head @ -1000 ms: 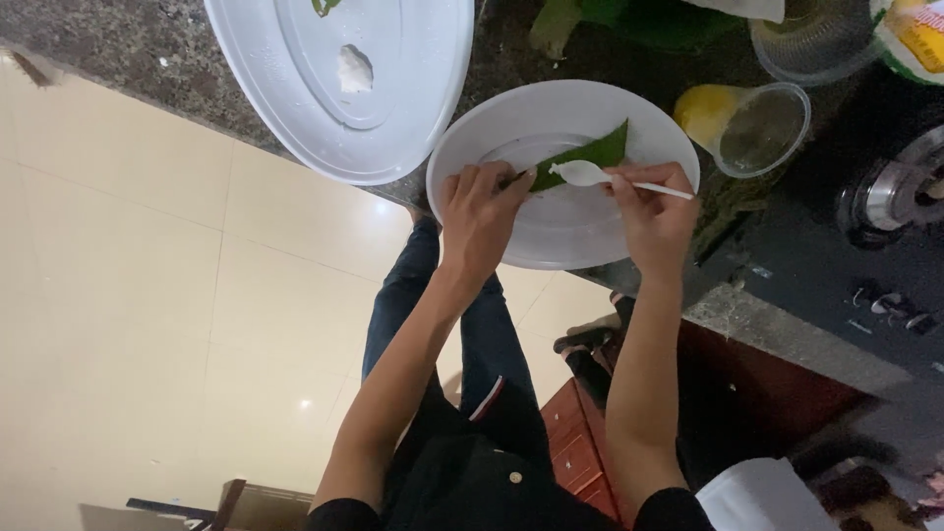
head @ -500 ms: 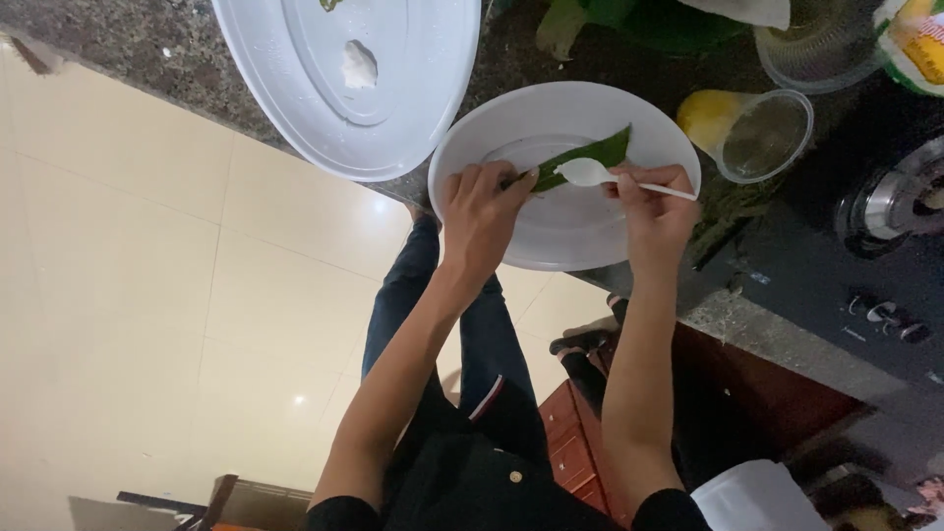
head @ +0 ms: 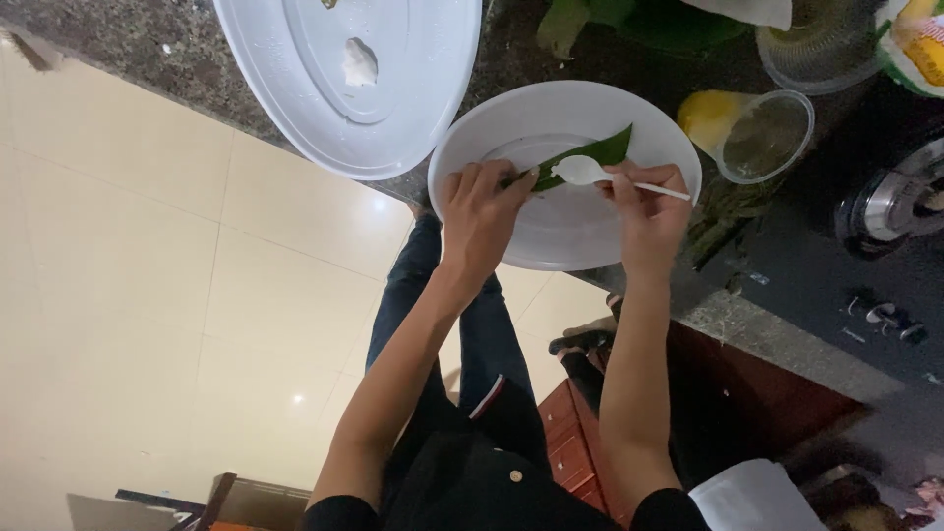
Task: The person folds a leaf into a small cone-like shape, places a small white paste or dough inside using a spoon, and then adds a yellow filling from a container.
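Over the white plate [head: 590, 236] on the stone counter [head: 147, 49], your left hand [head: 482, 221] pins the green leaf strip [head: 590, 155] with closed fingertips; your right hand [head: 649, 211] grips a white plastic spoon [head: 582, 172], its bowl resting on the leaf; a larger white tray [head: 413, 108] lies beside.

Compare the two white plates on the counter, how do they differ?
The near plate holds a green leaf; the far plate holds only a white lump. The left hand and right hand, with a spoon, work over the near plate; the far plate is untouched. Both are white and overhang the counter edge.
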